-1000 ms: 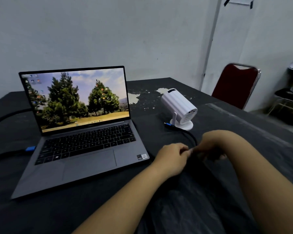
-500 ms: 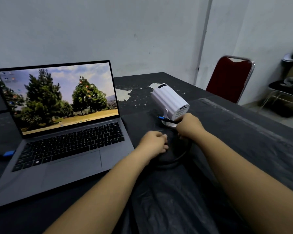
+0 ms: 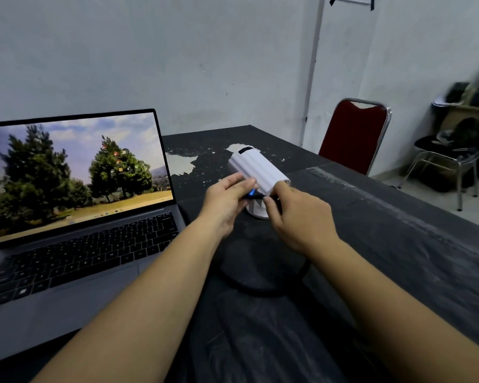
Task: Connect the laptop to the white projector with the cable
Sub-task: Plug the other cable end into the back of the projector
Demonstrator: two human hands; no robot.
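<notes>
The white projector stands on its round base mid-table, on the black cloth. To its left the grey laptop is open, its screen showing trees. Both my hands meet at the projector's near end. My left hand lies against the projector's left side, its fingers closed around the blue plug end of the black cable. My right hand pinches the cable just behind that plug, beside the projector's rear face. The rest of the cable loops on the cloth under my forearms. The projector's ports are hidden by my fingers.
The black-covered table ends in an edge running along the right. A red chair stands past the far corner. A metal chair with dark bags sits at far right. White patches show where the cloth is worn.
Both hands have risen from the cloth to the projector's near end, bringing the blue plug up with them. The view has shifted right, cutting off the laptop's left side.
</notes>
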